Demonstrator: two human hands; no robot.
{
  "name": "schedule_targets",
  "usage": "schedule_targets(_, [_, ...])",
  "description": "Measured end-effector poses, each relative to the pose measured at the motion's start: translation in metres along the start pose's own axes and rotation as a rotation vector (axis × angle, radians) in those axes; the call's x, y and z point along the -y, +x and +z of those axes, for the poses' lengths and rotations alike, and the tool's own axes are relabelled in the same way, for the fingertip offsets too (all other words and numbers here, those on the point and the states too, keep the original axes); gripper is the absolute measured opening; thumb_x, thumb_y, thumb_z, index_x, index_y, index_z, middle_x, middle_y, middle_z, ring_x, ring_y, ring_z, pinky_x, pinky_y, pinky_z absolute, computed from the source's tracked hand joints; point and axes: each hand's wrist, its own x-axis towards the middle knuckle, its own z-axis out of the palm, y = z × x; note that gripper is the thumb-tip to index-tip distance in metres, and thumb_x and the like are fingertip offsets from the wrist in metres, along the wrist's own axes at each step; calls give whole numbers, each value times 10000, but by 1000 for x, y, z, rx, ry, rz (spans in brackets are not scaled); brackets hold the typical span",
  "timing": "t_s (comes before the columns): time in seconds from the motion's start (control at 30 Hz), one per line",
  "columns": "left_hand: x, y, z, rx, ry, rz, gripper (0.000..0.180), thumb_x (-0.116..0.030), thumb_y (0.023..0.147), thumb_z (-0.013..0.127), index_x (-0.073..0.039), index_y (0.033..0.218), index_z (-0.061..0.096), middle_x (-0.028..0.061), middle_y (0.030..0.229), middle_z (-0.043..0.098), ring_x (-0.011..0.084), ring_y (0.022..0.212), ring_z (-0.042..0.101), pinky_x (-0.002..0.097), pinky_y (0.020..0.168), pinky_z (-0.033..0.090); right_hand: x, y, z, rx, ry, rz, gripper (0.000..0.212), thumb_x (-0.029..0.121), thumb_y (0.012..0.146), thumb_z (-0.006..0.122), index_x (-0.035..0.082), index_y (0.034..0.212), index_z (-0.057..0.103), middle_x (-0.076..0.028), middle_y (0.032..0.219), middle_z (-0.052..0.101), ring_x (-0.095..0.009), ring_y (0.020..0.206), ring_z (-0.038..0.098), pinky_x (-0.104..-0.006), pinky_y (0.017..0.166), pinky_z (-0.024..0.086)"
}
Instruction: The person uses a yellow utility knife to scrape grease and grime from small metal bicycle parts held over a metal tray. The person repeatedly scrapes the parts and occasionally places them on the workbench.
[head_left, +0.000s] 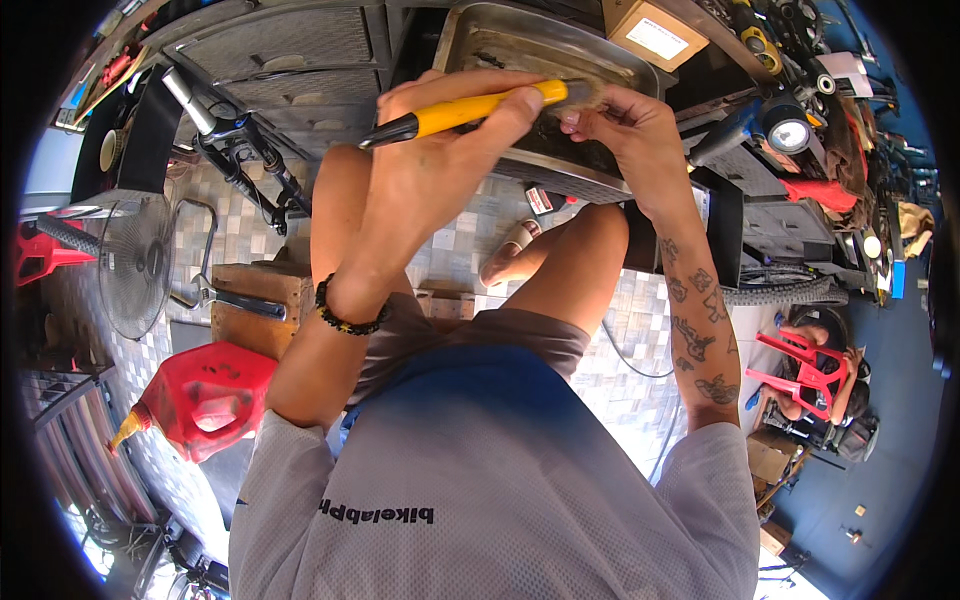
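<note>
My left hand (pixel 440 150) is closed around the yellow handle of a paintbrush (pixel 480 108), whose black end points left. The brush's metal collar and pale bristles reach toward my right hand (pixel 630 130). That hand's fingertips are pinched together right at the bristles; whatever they hold is too small and too covered to name. Both hands are raised over a rectangular metal tray (pixel 455 45) with a stained, dark-spotted bottom.
A cardboard box (pixel 655 32) stands beside the tray. Bike fork (pixel 240 150), fan (pixel 135 265), wooden box with a wrench (pixel 240 300) and red jug (pixel 205 400) are to my left. Tools and a lamp (pixel 787 128) crowd the right; a person (pixel 850 385) sits farther off near a red chair (pixel 800 370).
</note>
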Motion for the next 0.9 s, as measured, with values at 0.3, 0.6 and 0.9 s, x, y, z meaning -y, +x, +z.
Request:
schedule_targets(0.3, [-2, -3, -3, 15, 40, -19, 193, -224, 1002, 858, -96, 1136, 909, 95, 982, 869, 202, 882, 772, 336, 847, 598, 3, 0, 1, 37, 56, 14, 307, 58, 1080, 813, -47, 1368, 796, -123, 1134, 863, -159, 996, 803, -304, 943, 642])
schedule_targets(0.6, [1, -4, -16, -20, -118, -132, 275, -232, 1062, 824, -64, 1270, 888, 91, 1034, 865, 160, 962, 747, 333, 901, 587, 3, -1, -1, 23, 173, 20, 338, 59, 1077, 819, -35, 1401, 788, -135, 1174, 857, -171, 1025, 795, -315, 945, 635])
schedule_targets(0.9, [7, 4, -4, -55, 95, 187, 173, -222, 931, 898, -135, 1078, 927, 42, 941, 879, 201, 802, 747, 355, 918, 511, 9, -1, -3, -8, 77, -10, 315, 43, 1082, 805, -43, 1384, 794, -148, 1167, 859, -167, 1028, 800, -311, 933, 638])
